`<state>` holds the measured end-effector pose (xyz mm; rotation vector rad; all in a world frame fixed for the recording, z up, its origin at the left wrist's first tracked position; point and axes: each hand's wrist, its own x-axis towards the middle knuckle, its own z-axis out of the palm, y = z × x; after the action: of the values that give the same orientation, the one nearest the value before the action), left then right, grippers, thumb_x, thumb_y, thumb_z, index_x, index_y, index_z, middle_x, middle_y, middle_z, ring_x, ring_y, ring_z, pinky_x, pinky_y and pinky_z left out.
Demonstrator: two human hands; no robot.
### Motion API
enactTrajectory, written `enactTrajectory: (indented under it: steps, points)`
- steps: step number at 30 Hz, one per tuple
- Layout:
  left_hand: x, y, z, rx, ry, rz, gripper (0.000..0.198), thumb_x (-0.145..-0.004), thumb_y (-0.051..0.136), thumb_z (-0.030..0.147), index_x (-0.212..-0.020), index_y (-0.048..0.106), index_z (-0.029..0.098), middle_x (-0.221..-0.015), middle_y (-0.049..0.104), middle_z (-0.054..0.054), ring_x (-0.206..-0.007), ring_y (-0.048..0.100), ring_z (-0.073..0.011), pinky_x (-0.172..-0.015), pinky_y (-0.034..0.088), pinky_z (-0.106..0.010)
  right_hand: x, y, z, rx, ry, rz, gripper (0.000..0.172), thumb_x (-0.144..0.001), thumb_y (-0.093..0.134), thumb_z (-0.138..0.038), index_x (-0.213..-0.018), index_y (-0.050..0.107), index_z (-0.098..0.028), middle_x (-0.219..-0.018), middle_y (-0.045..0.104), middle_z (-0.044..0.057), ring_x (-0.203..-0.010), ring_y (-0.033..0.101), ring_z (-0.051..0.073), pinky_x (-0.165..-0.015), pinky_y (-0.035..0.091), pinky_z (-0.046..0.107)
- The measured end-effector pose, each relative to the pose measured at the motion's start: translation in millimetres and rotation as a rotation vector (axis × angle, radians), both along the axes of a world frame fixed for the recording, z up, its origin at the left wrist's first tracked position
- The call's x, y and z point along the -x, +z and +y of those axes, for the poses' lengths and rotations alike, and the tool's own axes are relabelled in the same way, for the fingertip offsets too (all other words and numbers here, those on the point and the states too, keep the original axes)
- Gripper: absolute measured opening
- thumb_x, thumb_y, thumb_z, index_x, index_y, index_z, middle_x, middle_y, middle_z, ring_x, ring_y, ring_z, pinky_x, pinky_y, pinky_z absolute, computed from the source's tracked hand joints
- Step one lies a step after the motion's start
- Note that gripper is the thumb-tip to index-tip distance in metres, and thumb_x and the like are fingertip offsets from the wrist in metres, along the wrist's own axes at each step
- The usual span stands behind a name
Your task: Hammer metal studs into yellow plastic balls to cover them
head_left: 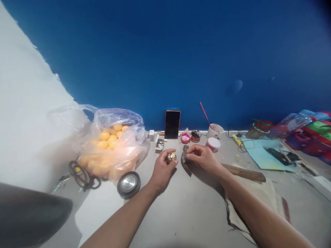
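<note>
My left hand (164, 168) has its thumb and fingers curled round a small ball (171, 158) set with shiny, gold-toned studs; a patch of yellow shows on it. Just to the right, the dark metal head of a claw hammer (185, 161) lies on the table. The hammer's wooden handle (244, 173) runs out rightward beneath my right forearm. Above the hammer head, my right hand (203, 157) is closed, thumb against fingertips; anything between them is too small to make out. A small open box (159, 145) of shiny metal pieces lies beyond my left hand.
A clear plastic bag (139, 129) of yellow balls and a round black-rimmed metal object (128, 184) are on the left. A phone (172, 124) leans against the blue wall. Small tubs, a white cup (215, 129), a cloth (269, 196) and blue paper (254, 155) lie rightward.
</note>
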<state>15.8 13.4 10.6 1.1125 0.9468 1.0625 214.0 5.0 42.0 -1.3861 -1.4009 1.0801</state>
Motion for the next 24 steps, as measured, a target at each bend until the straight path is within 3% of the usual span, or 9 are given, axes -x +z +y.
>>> enactTrajectory:
  steps: [3,6,12,16,22,24]
  points:
    - [-1,2.3,1,0.045,-0.022,-0.076,0.059,-0.075,0.077,0.027,-0.129,0.057,0.021,-0.094,0.063,0.000,-0.061,0.054,-0.0080,-0.055,0.046,-0.023,2,-2.2,0,0.010,-0.041,0.060,0.027,-0.071,0.078,-0.041,-0.075,0.064,-0.018,-0.059,0.059,-0.004,-0.048,0.045,0.009,-0.046,0.034,0.023]
    - [-1,1.8,3,0.079,-0.040,-0.145,0.055,-0.073,0.081,0.029,-0.123,0.059,0.020,-0.111,0.065,-0.006,-0.068,0.060,-0.0101,-0.057,0.047,-0.025,2,-2.1,3,0.018,-0.037,0.088,0.024,-0.073,0.077,-0.039,-0.071,0.065,-0.018,-0.059,0.059,-0.003,-0.048,0.044,0.009,-0.046,0.034,0.024]
    - [6,-1.4,7,0.147,-0.055,-0.182,0.050,-0.075,0.082,0.031,-0.121,0.065,0.022,-0.098,0.064,-0.003,-0.083,0.064,-0.0147,-0.070,0.050,-0.026,-4,-7.5,7,0.051,-0.013,0.132,0.018,-0.076,0.075,-0.034,-0.073,0.071,-0.017,-0.054,0.058,-0.003,-0.047,0.043,0.009,-0.046,0.033,0.024]
    - [10,-3.3,7,0.175,-0.063,-0.112,0.044,-0.078,0.077,0.030,-0.119,0.069,0.021,-0.088,0.067,-0.004,-0.081,0.063,-0.0159,-0.075,0.050,-0.029,-10,-12.2,8,0.093,0.066,0.144,0.017,-0.078,0.077,-0.033,-0.082,0.076,-0.016,-0.062,0.064,-0.001,-0.049,0.046,0.008,-0.048,0.034,0.024]
    - [10,-8.8,7,0.204,-0.058,-0.124,0.047,-0.072,0.071,0.018,-0.119,0.071,0.024,-0.111,0.071,-0.007,-0.093,0.064,-0.0180,-0.076,0.049,-0.027,-24,-15.4,8,0.181,0.142,0.205,0.027,-0.077,0.084,-0.039,-0.087,0.076,-0.016,-0.076,0.072,0.005,-0.052,0.052,0.009,-0.047,0.038,0.024]
    - [11,-11.0,7,0.200,-0.061,-0.106,0.049,-0.071,0.070,0.016,-0.119,0.072,0.023,-0.109,0.071,-0.008,-0.092,0.064,-0.0188,-0.075,0.049,-0.028,-27,-16.1,8,0.204,0.153,0.264,0.029,-0.075,0.086,-0.040,-0.087,0.076,-0.016,-0.079,0.073,0.005,-0.052,0.052,0.008,-0.047,0.039,0.023]
